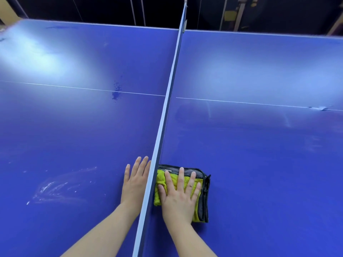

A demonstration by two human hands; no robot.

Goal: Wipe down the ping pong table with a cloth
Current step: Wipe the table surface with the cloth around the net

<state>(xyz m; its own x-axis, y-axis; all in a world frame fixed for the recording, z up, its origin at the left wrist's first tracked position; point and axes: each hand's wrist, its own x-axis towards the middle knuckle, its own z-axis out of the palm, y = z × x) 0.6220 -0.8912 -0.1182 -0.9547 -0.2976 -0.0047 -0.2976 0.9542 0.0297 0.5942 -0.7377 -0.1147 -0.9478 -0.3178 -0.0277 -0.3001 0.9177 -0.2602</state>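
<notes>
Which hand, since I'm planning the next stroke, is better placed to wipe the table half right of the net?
The right hand: it presses flat on the folded yellow-grey cloth on that half, beside the net. The left hand lies bare on the other side.

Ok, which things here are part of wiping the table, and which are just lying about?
Job: table, cloth under the right hand, left hand, dark stain, white smears.
Not the job: net, clutter behind the table.
</notes>
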